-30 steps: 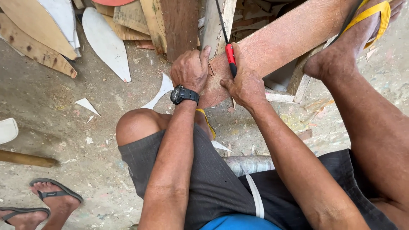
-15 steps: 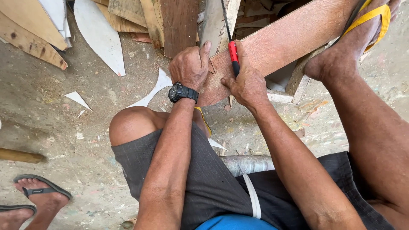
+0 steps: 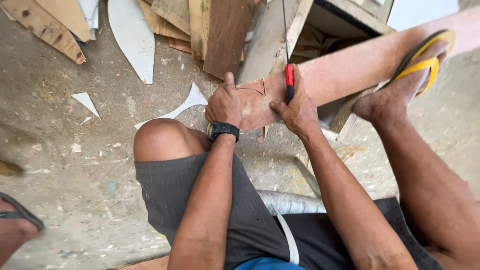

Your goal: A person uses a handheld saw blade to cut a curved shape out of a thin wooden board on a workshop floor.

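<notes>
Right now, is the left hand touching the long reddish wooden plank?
Touching. The head view shows the left hand pressed flat on the long reddish wooden plank, fingers spread over its near end, no gap visible.

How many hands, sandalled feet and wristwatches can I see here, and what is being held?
Hands: 2, left hand pressing the plank, right hand gripping the red-handled tool
Sandalled feet: 2, one in a yellow sandal, one in a dark sandal
Wristwatches: 1, black wristwatch
Total: 5

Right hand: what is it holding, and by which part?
The right hand grips a saw by its red handle; the blade rises above the plank.
</notes>
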